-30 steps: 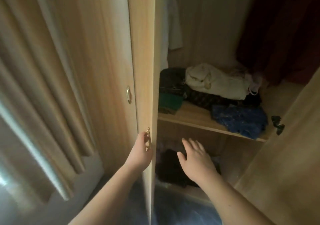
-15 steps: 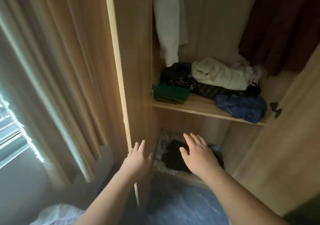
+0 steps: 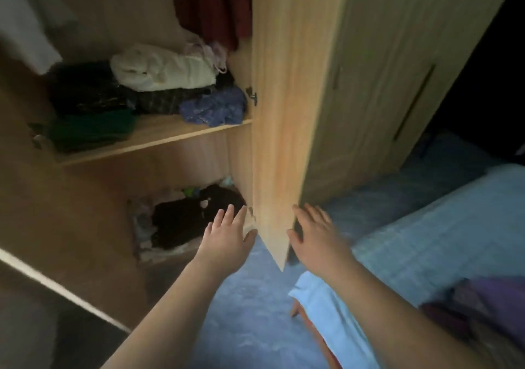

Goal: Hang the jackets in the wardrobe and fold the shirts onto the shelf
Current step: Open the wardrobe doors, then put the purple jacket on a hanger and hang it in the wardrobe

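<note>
Reaching toward the lower centre of the frame, the left hand (image 3: 227, 235) is spread flat with fingers apart and holds nothing; it sits just left of the lower edge of the open wardrobe door (image 3: 279, 141). The right hand (image 3: 315, 232) is likewise spread and empty, just right of that edge. Whether either palm touches the panel cannot be told.

Progress, judged from the present layout: early stage. The wardrobe (image 3: 108, 13) stands open, so access appears to be established, but neither hand carries a garment.

- Hanging section, top centre: a dark red garment (image 3: 210, 8) hangs there; a pale garment (image 3: 25, 22) hangs at upper left. Neither can be confirmed as a task jacket.
- Shelf (image 3: 159, 138), left of centre: it carries a cream bundle (image 3: 162, 70), dark clothes (image 3: 85, 90), a green folded item (image 3: 88, 130) and a crumpled blue garment (image 3: 213, 107). The blue one is not folded.
- Lower compartment: black clothing (image 3: 187, 218) lies heaped with pale items around it.
- Bed (image 3: 443, 241), lower right: a purple garment pile (image 3: 488, 306) rests at the frame edge, likely stock to be sorted.

Remaining: probably most hanging and folding.

Limits of view: the hanging rail and any hangers are cut off above the frame. The door panel hides the wardrobe section behind it. The purple pile is cropped, so its contents and count are unknown. Dim light and blur prevent telling shirts from jackets on the shelf.
</note>
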Demonstrator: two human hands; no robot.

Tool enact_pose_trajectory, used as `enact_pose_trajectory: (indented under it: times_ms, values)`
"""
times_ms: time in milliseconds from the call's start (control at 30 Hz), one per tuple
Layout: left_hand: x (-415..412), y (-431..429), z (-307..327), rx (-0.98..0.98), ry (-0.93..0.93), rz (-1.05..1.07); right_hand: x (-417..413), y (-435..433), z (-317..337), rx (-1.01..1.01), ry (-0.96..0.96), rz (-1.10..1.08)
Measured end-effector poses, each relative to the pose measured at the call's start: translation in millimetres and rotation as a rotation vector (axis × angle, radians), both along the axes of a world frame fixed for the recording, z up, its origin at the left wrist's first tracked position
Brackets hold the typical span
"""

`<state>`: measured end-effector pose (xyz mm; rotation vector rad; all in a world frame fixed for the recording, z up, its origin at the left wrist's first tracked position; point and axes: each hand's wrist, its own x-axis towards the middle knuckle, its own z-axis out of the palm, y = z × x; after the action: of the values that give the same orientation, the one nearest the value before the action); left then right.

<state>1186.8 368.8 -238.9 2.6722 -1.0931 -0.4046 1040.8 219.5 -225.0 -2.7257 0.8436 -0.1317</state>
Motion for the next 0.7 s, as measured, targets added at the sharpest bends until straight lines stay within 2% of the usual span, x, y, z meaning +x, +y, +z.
enact_pose_trajectory:
  times_ms: [200,467,600,700]
  values:
    - [-115,-117,0,-0.031,-0.036,-0.265,-147,-81,-13,-0.014,-0.067,-0.235]
    - [-326,-292,-31,-0.02,0.043,-0.559,-380,-196,-49,0.057,-0.021,-0.501]
    - [-422,-352,-51,0.015,0.093,-0.704,-489,-229,-79,0.043,-0.024,-0.652]
    - [-475,-384,-63,0.033,0.104,-0.801,-548,-244,-107,0.128,-0.019,-0.764]
